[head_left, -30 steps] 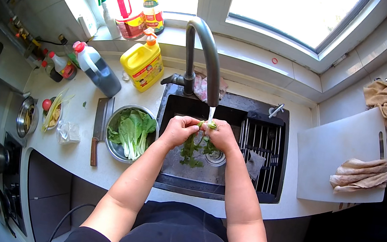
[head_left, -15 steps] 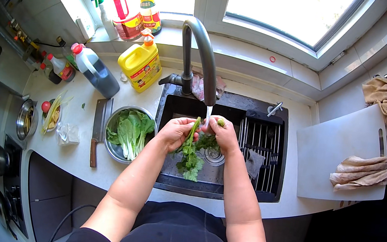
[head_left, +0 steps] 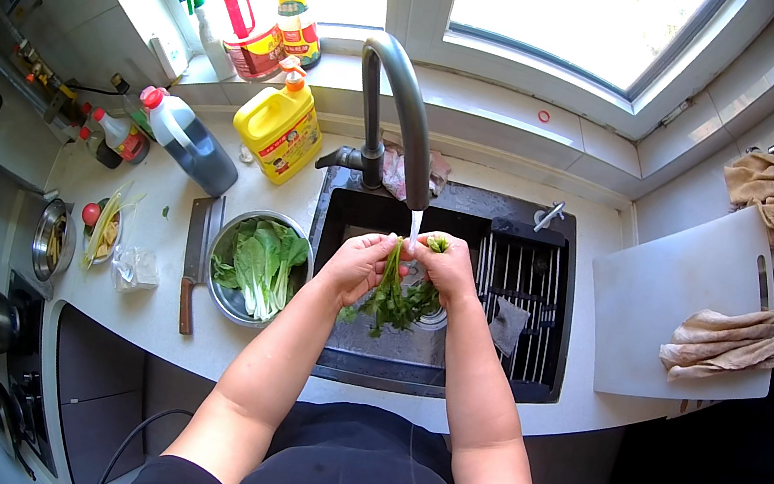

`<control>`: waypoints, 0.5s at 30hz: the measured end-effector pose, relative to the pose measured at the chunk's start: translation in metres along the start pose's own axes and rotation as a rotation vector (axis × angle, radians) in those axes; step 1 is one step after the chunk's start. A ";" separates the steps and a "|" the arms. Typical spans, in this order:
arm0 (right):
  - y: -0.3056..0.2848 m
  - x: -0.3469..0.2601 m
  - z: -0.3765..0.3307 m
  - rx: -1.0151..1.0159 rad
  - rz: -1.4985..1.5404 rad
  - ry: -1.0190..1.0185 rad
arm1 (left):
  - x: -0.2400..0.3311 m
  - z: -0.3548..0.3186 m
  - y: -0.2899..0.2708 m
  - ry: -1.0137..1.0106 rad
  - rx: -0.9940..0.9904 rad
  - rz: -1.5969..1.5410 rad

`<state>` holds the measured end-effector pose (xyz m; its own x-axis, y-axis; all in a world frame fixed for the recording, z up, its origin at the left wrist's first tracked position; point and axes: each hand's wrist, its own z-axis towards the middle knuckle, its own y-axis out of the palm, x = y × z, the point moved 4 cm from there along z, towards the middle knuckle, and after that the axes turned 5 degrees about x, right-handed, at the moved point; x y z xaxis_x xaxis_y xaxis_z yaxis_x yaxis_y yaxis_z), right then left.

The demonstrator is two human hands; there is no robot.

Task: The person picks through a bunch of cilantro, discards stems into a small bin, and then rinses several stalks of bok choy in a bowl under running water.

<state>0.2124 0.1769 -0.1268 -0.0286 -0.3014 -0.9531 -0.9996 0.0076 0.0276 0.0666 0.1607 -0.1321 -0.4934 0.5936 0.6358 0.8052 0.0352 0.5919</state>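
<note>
Greens (head_left: 390, 298) hang in the sink (head_left: 380, 347) beneath the running tap (head_left: 404, 93); I see the left hand (head_left: 359, 266) and right hand (head_left: 446, 270) each pinching some in its grip, while leafy cabbage (head_left: 258, 260) lies in a metal bowl (head_left: 229, 302) on the desk (head_left: 143, 315), beside a knife (head_left: 196, 252)

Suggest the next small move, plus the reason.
I'd probably turn the greens slightly under the water: it runs from the tap down between the left hand and right hand, both gripping stems, while the leaves hang lower, over the sink.
</note>
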 end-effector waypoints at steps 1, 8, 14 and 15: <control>0.000 0.000 0.000 0.011 -0.007 -0.033 | 0.001 -0.003 0.002 0.027 0.016 0.060; -0.012 -0.003 -0.002 0.138 0.017 0.034 | 0.004 -0.003 -0.003 0.065 0.042 0.058; -0.006 -0.007 -0.010 0.038 -0.018 -0.021 | 0.004 0.001 0.002 0.028 0.049 -0.023; -0.001 -0.006 -0.012 0.017 -0.028 -0.018 | 0.003 0.004 0.001 0.050 0.041 -0.019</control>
<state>0.2140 0.1673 -0.1177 0.0000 -0.2847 -0.9586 -0.9999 0.0151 -0.0045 0.0673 0.1658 -0.1310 -0.5236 0.5517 0.6492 0.8078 0.0794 0.5840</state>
